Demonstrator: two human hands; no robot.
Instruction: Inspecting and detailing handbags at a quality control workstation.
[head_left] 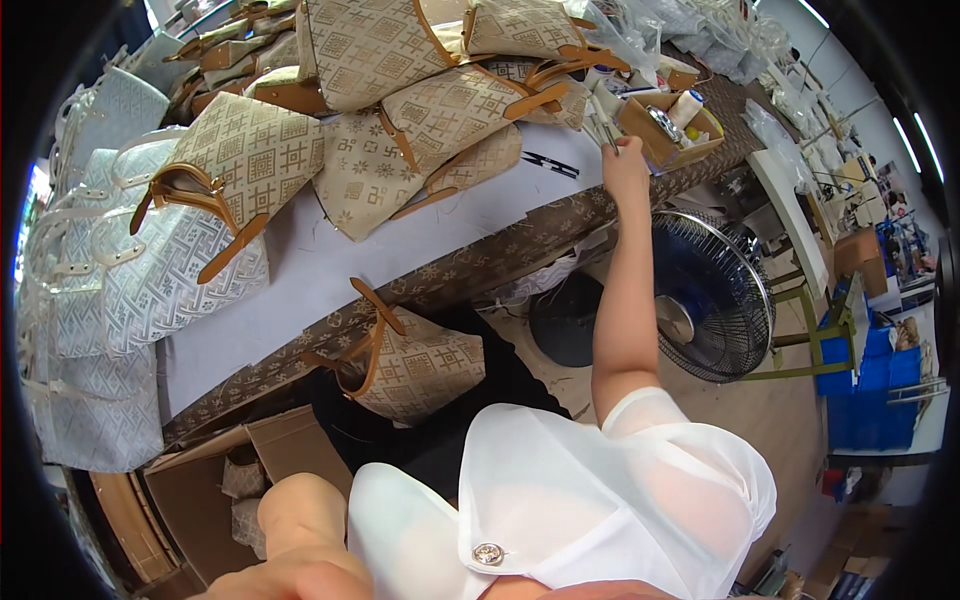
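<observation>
Right hand: arm stretched out to the far edge of the white-topped work surface, fingers closed around a thin metal tool, beside an open cardboard box of small supplies. Left hand: at the lower edge, blurred; state of fingers cannot be told. Beige patterned handbag with tan leather straps: hanging off the near edge. Heap of similar beige bags: piled on the surface. Black floor fan: right of the arm.
</observation>
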